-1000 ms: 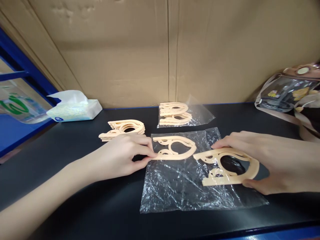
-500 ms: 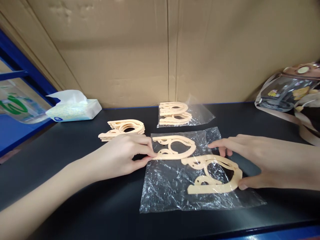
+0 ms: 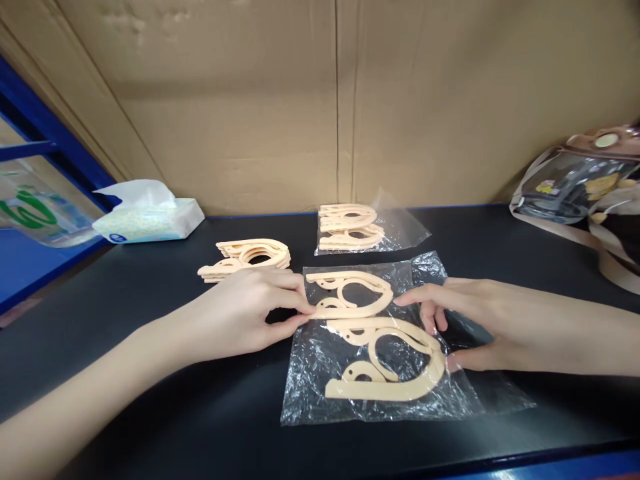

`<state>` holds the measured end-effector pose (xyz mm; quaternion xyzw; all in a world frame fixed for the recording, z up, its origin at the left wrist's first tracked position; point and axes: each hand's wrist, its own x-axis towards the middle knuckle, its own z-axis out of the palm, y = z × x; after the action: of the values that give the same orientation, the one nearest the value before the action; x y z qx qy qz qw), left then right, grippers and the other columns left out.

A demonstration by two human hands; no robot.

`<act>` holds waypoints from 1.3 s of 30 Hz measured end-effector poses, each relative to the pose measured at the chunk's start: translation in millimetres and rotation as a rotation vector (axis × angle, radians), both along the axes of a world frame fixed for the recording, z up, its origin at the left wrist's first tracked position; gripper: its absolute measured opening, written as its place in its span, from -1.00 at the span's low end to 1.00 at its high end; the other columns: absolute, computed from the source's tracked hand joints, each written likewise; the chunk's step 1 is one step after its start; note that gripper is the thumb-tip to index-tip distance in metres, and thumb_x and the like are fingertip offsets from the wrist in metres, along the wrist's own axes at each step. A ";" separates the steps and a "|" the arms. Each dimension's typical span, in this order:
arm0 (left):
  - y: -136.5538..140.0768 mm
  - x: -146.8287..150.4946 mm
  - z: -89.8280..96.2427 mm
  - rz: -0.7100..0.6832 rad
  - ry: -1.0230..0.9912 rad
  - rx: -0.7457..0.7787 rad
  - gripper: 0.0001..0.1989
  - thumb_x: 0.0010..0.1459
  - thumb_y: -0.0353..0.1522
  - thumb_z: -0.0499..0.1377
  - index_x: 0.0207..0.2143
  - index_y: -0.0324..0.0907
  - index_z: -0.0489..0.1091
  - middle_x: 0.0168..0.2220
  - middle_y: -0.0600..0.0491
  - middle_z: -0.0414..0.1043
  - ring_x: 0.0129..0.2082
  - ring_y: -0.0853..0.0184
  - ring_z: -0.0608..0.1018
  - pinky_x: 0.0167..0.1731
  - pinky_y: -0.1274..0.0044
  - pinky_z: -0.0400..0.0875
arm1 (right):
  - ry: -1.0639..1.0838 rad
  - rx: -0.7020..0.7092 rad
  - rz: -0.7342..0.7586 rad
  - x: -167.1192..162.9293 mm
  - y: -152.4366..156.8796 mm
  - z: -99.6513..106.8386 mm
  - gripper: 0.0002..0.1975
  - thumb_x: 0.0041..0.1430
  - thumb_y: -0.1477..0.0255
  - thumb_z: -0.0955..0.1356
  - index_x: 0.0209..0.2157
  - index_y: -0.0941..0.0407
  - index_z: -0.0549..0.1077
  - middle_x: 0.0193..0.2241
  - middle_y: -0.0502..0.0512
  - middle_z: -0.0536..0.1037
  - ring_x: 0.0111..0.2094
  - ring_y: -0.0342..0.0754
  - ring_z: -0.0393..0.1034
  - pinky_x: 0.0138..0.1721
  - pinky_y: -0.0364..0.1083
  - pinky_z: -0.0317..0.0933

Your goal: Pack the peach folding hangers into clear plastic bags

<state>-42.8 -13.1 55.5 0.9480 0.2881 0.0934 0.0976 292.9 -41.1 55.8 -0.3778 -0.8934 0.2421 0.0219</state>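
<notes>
A clear plastic bag (image 3: 320,400) lies flat on the black table, with two cream folding clothes hangers in it. The far hanger (image 3: 370,311) and the larger-looking near hanger (image 3: 385,391) lie one before the other, their rounded ends to the right. My left hand (image 3: 265,303) pinches the bag's left edge by the straight end of the far hanger. Fingers apart, my right hand (image 3: 480,323) is at the bag's right side. Its index fingertip is close to the far hanger's rounded end, and its thumb is against the near hanger's. Whether it is under the film, I cannot tell.
A stack of cream hangers (image 3: 255,250) lies behind my left hand. Farther back, another clear bag (image 3: 403,227) holds several hangers. A tissue pack (image 3: 155,223) stands at the left, a strapped clear bottle (image 3: 565,187) at the right. Cardboard (image 3: 240,107) closes off the back.
The near hanger has slid left within the bag, and is now almost in line with the far hanger. My right hand has moved left with it; my left hand stays in place.
</notes>
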 end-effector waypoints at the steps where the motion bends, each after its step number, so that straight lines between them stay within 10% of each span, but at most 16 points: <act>1: -0.5 0.3 0.4 0.009 0.006 -0.006 -0.83 0.25 -0.34 0.13 -0.22 -0.08 0.53 -0.29 0.09 0.49 -0.32 0.37 0.50 -0.28 0.56 0.34 | 0.014 -0.010 0.000 -2.2 0.4 -1.4 -0.38 0.13 0.28 0.39 0.22 -0.16 0.18 -0.24 -0.02 0.51 -0.22 -0.04 0.43 -0.18 -0.07 0.32; 27: -1.0 1.0 0.2 0.009 0.009 0.016 -0.85 0.22 -0.27 0.17 -0.29 -0.11 0.52 -0.32 0.08 0.49 -0.34 0.37 0.51 -0.30 0.57 0.36 | 0.047 0.147 0.050 -21.5 4.6 -11.7 -0.34 0.11 0.12 0.37 0.22 0.00 0.21 -0.45 -0.04 0.48 -0.45 -0.08 0.37 -0.41 -0.12 0.21; 39: 39.5 -47.4 19.2 0.244 0.080 0.241 -0.42 0.14 -0.07 0.19 0.12 -0.20 0.31 0.15 -0.11 0.31 0.09 0.09 0.41 0.10 0.31 0.29 | -0.068 0.416 -0.129 0.7 17.7 -0.6 -0.59 0.27 0.25 0.24 0.12 0.03 0.30 -0.55 -0.06 0.44 -0.55 -0.08 0.35 -0.48 -0.11 0.12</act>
<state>-90.3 26.4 74.7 0.9139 0.3912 0.1007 -0.0404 293.6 -23.4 55.2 -0.4296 -0.8982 0.0377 0.0846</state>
